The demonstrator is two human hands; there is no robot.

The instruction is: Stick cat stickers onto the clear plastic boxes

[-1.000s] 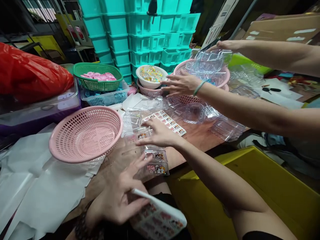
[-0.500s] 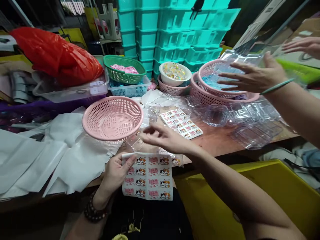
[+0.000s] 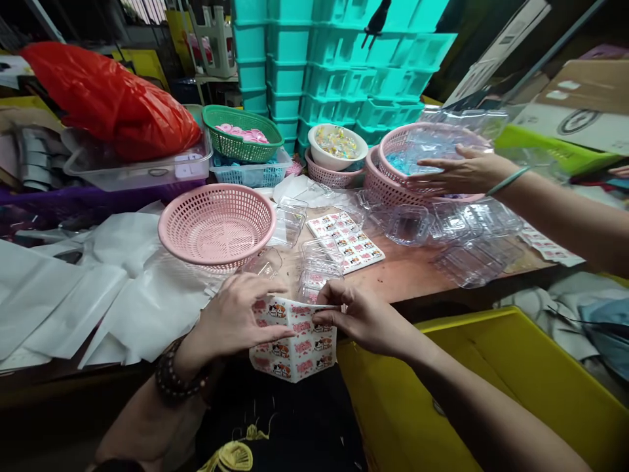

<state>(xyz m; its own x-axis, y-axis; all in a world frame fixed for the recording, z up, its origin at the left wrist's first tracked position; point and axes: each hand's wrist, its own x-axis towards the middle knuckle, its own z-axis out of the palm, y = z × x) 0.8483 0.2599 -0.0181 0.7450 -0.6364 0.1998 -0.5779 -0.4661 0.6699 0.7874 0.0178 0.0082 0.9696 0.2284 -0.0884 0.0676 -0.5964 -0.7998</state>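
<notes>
Over my lap, a sticker sheet (image 3: 301, 344) printed with cartoon cats and pink lettering is bent along a vertical line near its middle. My left hand (image 3: 230, 318) grips its left side, thumb in front and fingers over the top edge. At the upper right corner, my right hand (image 3: 366, 321) pinches the sheet between thumb and curled fingers. Just beyond the sheet lies an open clear plastic box (image 3: 322, 259), partly hidden by my right hand. A stack of similar sticker sheets (image 3: 366, 252) rests on the table behind it.
A pink basket (image 3: 216, 226) stands left of centre, beside white backing paper (image 3: 132, 295). Several clear boxes (image 3: 476, 262) lie to the right. A co-worker's hand (image 3: 462, 170) touches the pink baskets of blue pieces. A yellow crate (image 3: 472, 380) is below the table edge.
My right hand has come down from above the table onto the sheet's right corner. The sheet, flat before, is now bent. The co-worker's hand has lowered to the pink baskets.
</notes>
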